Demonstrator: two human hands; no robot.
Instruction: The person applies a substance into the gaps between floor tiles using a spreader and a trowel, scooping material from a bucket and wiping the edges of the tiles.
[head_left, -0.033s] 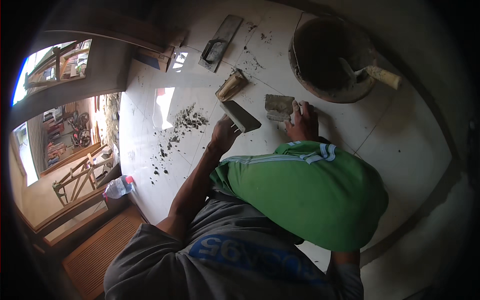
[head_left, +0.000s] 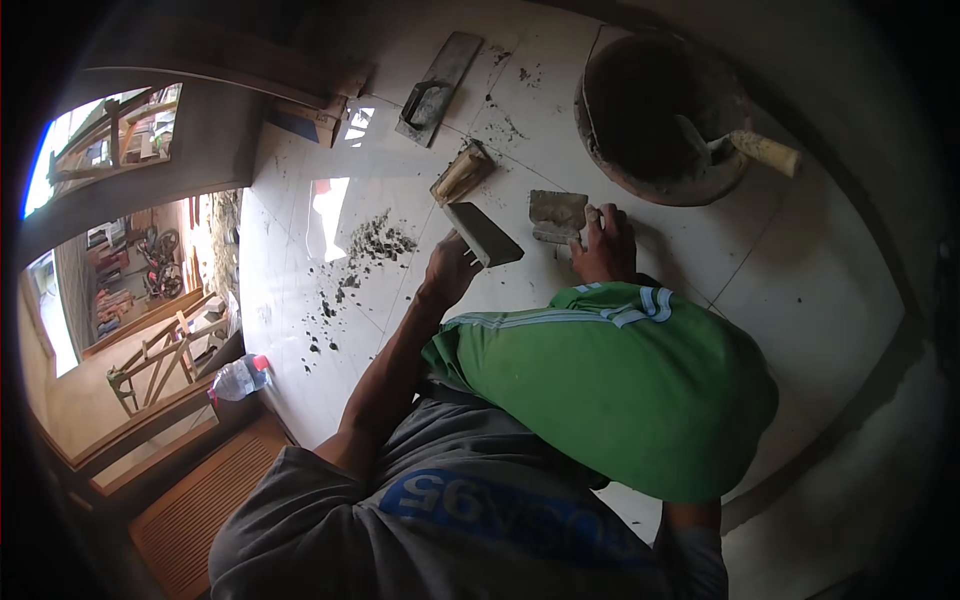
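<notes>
My left hand (head_left: 449, 270) is closed around a flat grey plate-like tool, which looks like a plastering float (head_left: 484, 236), tilted above the floor with its broad face toward the right. On the tiles to its right lies a small rectangular grey block (head_left: 557, 214), smeared with mortar. My right hand (head_left: 607, 247) grips that block at its right end, the thumb at the near side and bent fingers at the far corner. Just beyond the left hand is a wooden-backed float (head_left: 463, 172), and farther off rests a long dark float with a handle (head_left: 438, 92).
A round mortar tub (head_left: 640, 185) stands at the far right, with a wooden-handled trowel (head_left: 766, 152) across its rim. Mortar crumbs (head_left: 375, 240) are scattered over the pale tiles (head_left: 780, 330). A plastic bottle (head_left: 240, 378) is by the doorway at left. My green-clad knee (head_left: 620, 390) is close below.
</notes>
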